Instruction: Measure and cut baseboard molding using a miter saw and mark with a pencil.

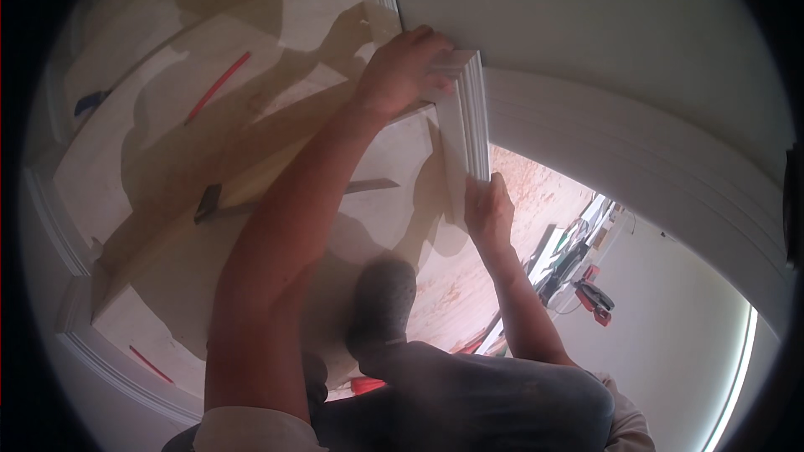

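A short length of white moulding (474, 117) with a ridged profile stands against the wall beside the stair steps. My left hand (406, 71) grips its upper end, fingers bent over the edge. Lower down, my right hand (490, 209) holds the bottom end between thumb and fingers. A try square (368, 187) with a dark stock lies on the step under my left forearm, which hides part of its blade. One red pencil (218, 88) rests on a higher tread, and a thin red stick (151, 364), perhaps another pencil, lies at the lower left.
Pale wooden steps (335, 234) rise toward the far left, bordered by white skirting (63, 226). My dark shoe (385, 301) is on a step. A blue-handled tool (90, 102) lies far left. White trim (603, 105) frames an opening at right; a red-and-black tool (595, 297) lies beyond.
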`<state>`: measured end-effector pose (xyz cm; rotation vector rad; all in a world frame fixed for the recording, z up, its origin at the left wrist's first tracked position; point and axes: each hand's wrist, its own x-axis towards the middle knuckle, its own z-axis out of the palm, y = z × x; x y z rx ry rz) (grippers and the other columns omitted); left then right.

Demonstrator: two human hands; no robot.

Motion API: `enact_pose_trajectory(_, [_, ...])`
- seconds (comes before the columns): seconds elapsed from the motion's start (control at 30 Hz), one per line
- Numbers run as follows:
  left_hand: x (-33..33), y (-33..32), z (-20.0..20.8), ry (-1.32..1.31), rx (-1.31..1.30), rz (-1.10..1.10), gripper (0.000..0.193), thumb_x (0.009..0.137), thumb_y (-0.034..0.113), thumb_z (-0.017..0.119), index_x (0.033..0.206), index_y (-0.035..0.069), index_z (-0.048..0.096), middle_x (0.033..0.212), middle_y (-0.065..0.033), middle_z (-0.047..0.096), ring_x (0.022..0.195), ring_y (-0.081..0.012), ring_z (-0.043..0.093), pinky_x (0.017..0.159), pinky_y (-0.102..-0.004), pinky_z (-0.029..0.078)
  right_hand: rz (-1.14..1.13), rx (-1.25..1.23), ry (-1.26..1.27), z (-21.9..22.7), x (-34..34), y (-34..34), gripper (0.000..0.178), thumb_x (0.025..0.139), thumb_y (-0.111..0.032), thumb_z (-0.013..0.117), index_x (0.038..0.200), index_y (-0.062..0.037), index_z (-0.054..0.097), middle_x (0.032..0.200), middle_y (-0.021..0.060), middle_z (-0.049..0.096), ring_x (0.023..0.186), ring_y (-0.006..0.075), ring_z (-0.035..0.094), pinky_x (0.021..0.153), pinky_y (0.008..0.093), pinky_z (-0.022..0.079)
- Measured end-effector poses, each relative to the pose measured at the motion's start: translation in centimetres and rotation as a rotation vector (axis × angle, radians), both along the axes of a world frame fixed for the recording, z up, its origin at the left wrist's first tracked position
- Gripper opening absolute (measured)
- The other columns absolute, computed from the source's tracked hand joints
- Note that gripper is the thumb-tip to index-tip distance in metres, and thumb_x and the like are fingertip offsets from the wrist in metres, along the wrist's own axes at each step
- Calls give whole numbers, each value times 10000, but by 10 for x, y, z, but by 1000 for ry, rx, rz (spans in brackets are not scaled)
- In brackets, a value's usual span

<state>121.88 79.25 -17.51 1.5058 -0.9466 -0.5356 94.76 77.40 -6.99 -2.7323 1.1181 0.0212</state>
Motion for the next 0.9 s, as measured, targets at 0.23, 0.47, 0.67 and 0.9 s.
enact_pose_trajectory(0.23, [54,-11,0,126,111,-334,251,848,244,742,1015,57,760,970,-125,755,915,-283,713,861,-367,543,-20,-4,12,0,1,2,225,953,-117,666,906,-1,479,753,204,553,627,431,595,520,495,476])
enact_pose_trajectory(0.47, [53,-17,-47,517,-34,-141,234,892,237,654,975,49,766,917,-140,749,867,-242,702,819,-374,544,-33,-15,22,0,-1,1,215,946,-96,663,923,14,479,756,203,546,633,430,584,513,506,464])
enact_pose_trajectory(0.67, [-25,-13,-126,493,380,273,163,924,134,582,861,12,668,846,-101,661,782,-212,645,703,-359,534,49,-37,-12,2,-2,1,197,948,-74,651,933,23,481,761,203,535,631,427,575,509,508,459])
enact_pose_trajectory(0.9, [-72,-44,-179,853,490,115,147,938,115,525,917,40,650,870,-122,637,759,-270,635,716,-394,538,-78,35,-15,1,-2,3,205,948,-109,663,927,1,491,770,210,561,647,443,600,532,511,476])
